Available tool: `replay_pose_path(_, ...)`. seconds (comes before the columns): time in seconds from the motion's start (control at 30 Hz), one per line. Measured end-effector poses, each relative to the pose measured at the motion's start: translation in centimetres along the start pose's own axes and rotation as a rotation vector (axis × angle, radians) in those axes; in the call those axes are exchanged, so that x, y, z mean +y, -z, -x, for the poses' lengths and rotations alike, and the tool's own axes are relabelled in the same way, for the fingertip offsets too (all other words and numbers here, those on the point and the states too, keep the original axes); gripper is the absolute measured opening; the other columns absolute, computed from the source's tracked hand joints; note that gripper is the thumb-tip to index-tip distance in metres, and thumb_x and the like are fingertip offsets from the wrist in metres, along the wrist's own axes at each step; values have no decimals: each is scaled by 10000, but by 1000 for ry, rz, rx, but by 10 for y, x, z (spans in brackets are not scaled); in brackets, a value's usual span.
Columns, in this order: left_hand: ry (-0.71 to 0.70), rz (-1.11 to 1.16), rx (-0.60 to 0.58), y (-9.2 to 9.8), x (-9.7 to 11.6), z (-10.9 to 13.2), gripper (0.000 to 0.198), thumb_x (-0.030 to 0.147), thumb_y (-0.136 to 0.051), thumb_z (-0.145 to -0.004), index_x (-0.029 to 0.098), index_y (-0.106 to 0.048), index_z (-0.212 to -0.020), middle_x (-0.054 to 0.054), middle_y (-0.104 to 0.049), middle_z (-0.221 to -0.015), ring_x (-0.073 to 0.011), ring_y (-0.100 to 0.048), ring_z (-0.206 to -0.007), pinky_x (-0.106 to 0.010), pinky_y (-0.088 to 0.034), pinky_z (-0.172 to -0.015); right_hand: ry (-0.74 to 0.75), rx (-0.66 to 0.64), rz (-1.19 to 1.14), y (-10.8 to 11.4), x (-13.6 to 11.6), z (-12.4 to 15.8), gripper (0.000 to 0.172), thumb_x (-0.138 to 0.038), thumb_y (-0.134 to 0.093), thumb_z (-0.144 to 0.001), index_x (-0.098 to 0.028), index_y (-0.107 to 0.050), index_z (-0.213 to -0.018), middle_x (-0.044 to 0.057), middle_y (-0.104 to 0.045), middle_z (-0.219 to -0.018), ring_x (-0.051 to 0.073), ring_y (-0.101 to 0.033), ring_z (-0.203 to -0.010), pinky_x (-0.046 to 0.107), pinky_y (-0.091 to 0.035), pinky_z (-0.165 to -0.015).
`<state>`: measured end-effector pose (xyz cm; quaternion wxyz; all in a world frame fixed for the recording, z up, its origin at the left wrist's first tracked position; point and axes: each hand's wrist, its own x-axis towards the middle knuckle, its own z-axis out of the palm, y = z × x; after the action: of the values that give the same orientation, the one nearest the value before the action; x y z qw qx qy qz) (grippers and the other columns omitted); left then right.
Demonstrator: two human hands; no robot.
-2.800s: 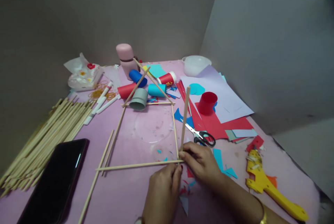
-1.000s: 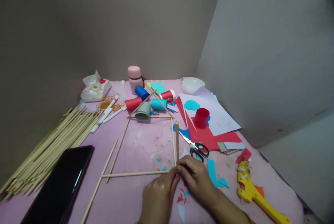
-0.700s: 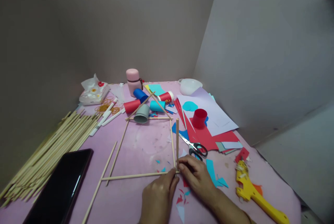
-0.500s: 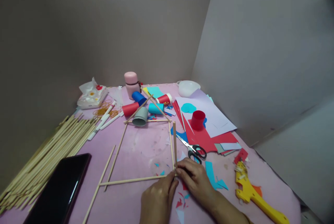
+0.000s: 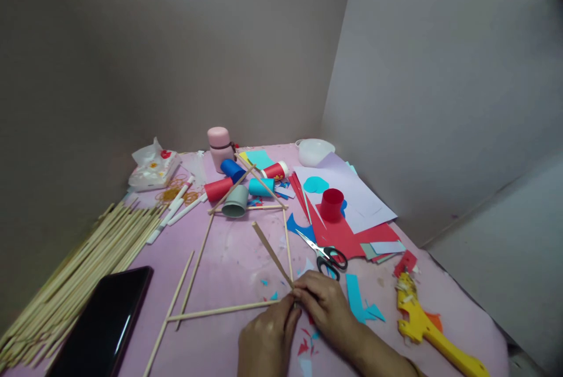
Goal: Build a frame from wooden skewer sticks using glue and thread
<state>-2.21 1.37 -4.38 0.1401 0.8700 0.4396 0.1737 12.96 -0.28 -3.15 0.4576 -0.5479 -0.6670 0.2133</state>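
A frame of thin wooden sticks [image 5: 220,310] lies on the pink table [image 5: 229,260]. My left hand [image 5: 266,342] and my right hand [image 5: 328,309] meet at its near right corner, fingers pinched together. From that corner a short loose stick [image 5: 270,252] rises and leans up to the left; my right fingers pinch its lower end. My left fingers press on the corner joint. What lies under the fingertips is hidden.
A heap of long sticks [image 5: 74,271] and a black phone [image 5: 99,324] lie at the left. Scissors [image 5: 325,254], coloured paper [image 5: 352,213], a red cup [image 5: 331,204], paper rolls [image 5: 233,189], a pink bottle [image 5: 219,145] and a yellow glue gun [image 5: 428,327] crowd the back and right.
The stick held at the corner stood nearly upright before; it now leans over to the left. Both hands stay at the corner. The camera has tilted upward a little.
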Motion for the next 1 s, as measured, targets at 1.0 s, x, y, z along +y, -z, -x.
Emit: replay_pose_path(1.0, -54, -51, 68, -5, -10, 1, 237, 297, -493, -902, 250, -646, -1076, 20, -772, -889, -165, -733, -721, -230, -561, -601, -163, 26, 3, 13, 0, 16, 121, -124, -554, -824, -161, -655, -769, 50, -627, -725, 172, -596, -681, 256, -441, -620)
